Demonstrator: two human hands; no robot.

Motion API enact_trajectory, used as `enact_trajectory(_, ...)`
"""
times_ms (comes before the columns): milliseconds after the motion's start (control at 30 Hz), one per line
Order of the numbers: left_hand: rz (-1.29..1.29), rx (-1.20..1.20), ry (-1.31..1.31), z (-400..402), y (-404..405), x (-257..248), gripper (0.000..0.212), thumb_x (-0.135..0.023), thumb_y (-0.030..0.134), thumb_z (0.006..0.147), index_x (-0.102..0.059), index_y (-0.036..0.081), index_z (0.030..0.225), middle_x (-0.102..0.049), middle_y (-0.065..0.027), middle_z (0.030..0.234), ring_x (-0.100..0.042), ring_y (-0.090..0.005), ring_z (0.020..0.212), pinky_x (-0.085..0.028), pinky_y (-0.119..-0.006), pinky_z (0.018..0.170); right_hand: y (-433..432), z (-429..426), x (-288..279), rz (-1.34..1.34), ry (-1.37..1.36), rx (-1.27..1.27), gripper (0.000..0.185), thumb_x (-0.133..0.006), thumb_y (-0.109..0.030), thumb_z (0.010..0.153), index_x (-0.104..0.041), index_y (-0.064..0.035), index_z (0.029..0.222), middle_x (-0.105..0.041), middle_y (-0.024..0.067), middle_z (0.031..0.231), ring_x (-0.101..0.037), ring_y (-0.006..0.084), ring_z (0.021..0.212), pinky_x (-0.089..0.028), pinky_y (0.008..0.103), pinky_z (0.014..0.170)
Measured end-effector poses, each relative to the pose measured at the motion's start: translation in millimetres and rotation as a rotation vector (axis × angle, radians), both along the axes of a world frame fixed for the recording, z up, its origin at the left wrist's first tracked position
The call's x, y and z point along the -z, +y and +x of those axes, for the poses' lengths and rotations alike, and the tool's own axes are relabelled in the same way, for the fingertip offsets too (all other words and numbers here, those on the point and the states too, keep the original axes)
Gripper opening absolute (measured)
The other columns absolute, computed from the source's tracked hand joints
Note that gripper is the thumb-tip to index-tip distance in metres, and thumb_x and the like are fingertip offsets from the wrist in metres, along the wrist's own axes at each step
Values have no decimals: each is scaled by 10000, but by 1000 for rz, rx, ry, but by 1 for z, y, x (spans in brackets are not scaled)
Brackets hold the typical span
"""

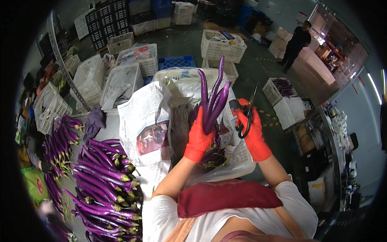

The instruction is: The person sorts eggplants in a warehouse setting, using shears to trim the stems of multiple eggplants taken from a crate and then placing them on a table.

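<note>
My left hand (199, 136), in a red rubber glove, is closed around several long purple eggplants (210, 103) that point upward. In my right hand (254, 130), gloved the same way, is a pair of scissors (248, 118) with black handles, blades upward. Below my hands stands a white plastic basket (246, 165) lined with clear plastic and newspaper, with more eggplants (211, 157) inside. Newspaper sheets (146, 124) hang over its left side. To the left, a large pile of eggplants (102, 184) lies on a metal table (113, 122), stem ends mostly towards me.
A purple cloth (94, 121) lies by a perforated metal post (60, 63). Beyond are white crates (223, 50) and a blue pallet (177, 62). At right, a crate of eggplants (281, 87) stands near a cluttered shelf (310, 145). A person (297, 45) stands at back right; another's arm (34, 157) shows at far left.
</note>
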State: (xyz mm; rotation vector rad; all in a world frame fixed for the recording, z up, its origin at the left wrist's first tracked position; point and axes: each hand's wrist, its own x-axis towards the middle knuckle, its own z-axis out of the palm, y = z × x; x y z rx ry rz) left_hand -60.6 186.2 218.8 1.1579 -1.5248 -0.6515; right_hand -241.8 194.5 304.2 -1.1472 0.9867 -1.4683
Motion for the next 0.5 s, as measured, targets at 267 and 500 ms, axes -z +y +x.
enact_trajectory(267,-35,80,256,3,-9,-5,862,-665,19,706,-268,72,1469,-566,-185,1196,-551,-310,1113,-437,-371,936,21,5,34,147,51,-50,472,-656,-100,876,-484,-60,1315,-645,19,907,-550,67,724,-449,211,635)
enact_trajectory(500,286,284,853,6,-11,2,704,-703,-5,749,-386,41,1376,-599,-102,1170,-585,-199,1050,-460,-331,920,35,25,34,116,188,-215,482,-590,-91,906,-427,-48,1357,-647,54,1006,-550,82,816,-446,238,705)
